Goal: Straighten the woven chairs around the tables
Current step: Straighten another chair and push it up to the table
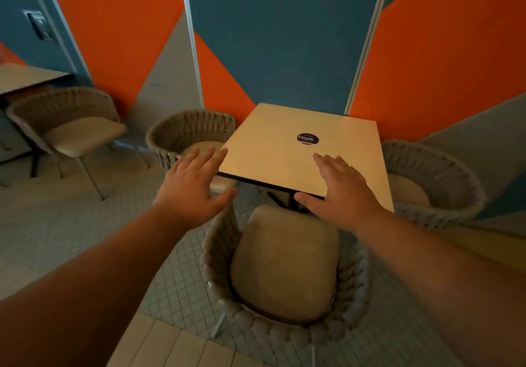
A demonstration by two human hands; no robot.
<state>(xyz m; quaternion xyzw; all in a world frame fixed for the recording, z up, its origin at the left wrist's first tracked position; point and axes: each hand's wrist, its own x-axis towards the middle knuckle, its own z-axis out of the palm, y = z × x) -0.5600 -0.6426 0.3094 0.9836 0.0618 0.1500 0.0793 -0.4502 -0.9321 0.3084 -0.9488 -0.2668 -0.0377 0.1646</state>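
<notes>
From the head view, both arms reach forward and down over a square, pale-topped table set against a wall of orange, teal and grey panels. The left hand hangs in the air just off the table's near-left corner, fingers straight and spread, palm down, gripping nothing. The right hand is likewise flat and spread over the table's near edge, its thumb by the dark rim; whether it touches the top cannot be told.

The nearest woven chair sits directly below the hands, its beige cushion facing the table and its front tucked up to the table's base. A second woven chair stands at the table's left side, a third woven chair at its right — both pushed close. A round dark sticker lies on the tabletop. Farther left, a fourth woven chair stands turned at an angle beside another table. The floor is pale tile in a diamond pattern.
</notes>
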